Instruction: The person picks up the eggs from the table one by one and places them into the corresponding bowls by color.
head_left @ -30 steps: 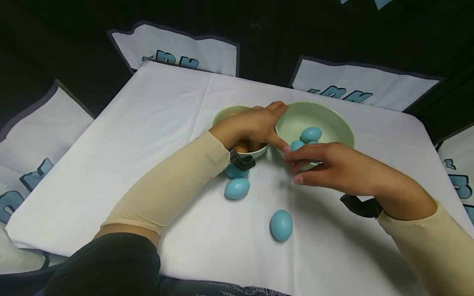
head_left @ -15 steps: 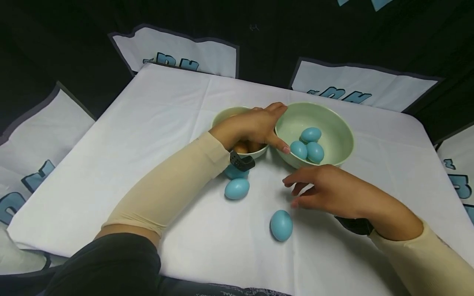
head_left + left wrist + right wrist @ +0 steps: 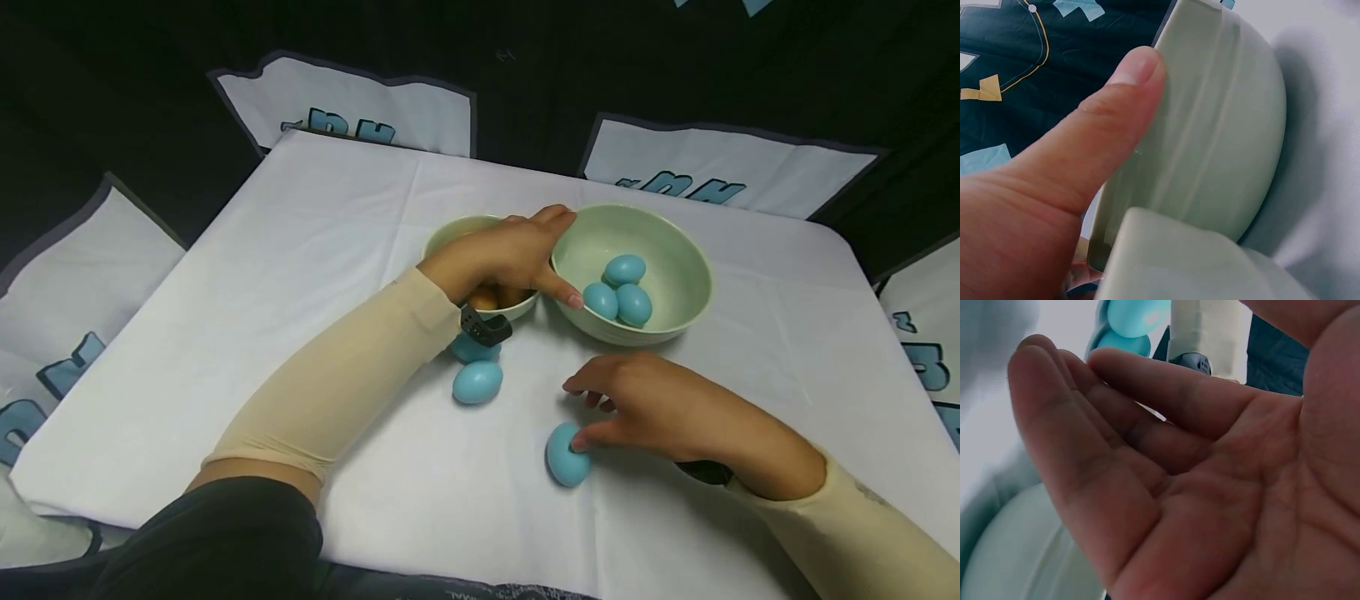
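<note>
My left hand (image 3: 517,258) reaches over the smaller green bowl (image 3: 444,237), and its outstretched thumb (image 3: 1129,87) rests on the rim of the larger green bowl (image 3: 682,267). Its fingers lie spread at the far part of that same rim. Inside the larger bowl are three blue eggs (image 3: 633,305); brown eggs (image 3: 482,298) show under my left wrist. My right hand (image 3: 652,408) hovers low over a blue egg (image 3: 564,467) near the front. The right thumb overlaps this egg, while the other fingers stretch loosely past it. In the right wrist view the palm holds nothing.
Two more blue eggs (image 3: 477,382) lie on the white tablecloth (image 3: 300,217) beneath my left forearm, the farther one partly hidden by the wristband (image 3: 483,327). A dark curtain with white and blue patches hangs behind the table.
My right hand has come away from the larger bowl, moving toward me down to the front egg. The three eggs in that bowl are uncovered. My left hand has stayed on the rim.
</note>
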`<state>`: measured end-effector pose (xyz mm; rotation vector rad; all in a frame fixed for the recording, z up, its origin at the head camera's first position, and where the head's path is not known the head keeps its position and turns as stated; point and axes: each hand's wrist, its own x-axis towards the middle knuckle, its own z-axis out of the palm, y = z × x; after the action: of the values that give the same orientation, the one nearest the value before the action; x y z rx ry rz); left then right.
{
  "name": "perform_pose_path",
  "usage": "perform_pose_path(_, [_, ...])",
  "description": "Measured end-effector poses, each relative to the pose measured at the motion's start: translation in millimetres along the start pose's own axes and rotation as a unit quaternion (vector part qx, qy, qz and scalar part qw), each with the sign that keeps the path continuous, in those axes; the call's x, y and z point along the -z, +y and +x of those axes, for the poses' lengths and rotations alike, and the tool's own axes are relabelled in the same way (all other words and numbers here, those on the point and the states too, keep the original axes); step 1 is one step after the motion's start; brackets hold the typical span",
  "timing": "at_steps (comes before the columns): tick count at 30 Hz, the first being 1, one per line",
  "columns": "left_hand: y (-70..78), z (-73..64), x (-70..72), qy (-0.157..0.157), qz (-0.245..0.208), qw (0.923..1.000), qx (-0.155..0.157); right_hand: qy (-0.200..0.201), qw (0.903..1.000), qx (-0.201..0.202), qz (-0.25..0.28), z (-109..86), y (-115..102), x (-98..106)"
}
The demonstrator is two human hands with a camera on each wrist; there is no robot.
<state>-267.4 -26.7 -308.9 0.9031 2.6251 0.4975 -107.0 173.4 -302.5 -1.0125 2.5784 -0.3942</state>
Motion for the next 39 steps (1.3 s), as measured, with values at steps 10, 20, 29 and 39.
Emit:
perform_pose_path(10, [-0.5,-1.0,0.4,0.002,-0.003,1.0,-0.002,-0.055,0.9979,0.008,0.033,5.1,9.0,-3.3])
perform_pose_path(20, [0.2,-1.9,1.1,0.003,-0.015,0.9999,-0.008,-0.111,0.9898,0.042,0.079,5.6,6.0,-5.7])
perform_pose_path(29, [0.2,-0.3,0.3,-0.003,-0.001,1.0,-0.002,-0.151,0.981,0.092,0.08,2.6,3.9,-6.4])
perform_pose_path(39, [1.4,0.8,0.8,-0.009,0.005,0.9999,0.01,-0.159,0.9708,0.156,0.089,-0.2,6.1,-6.2])
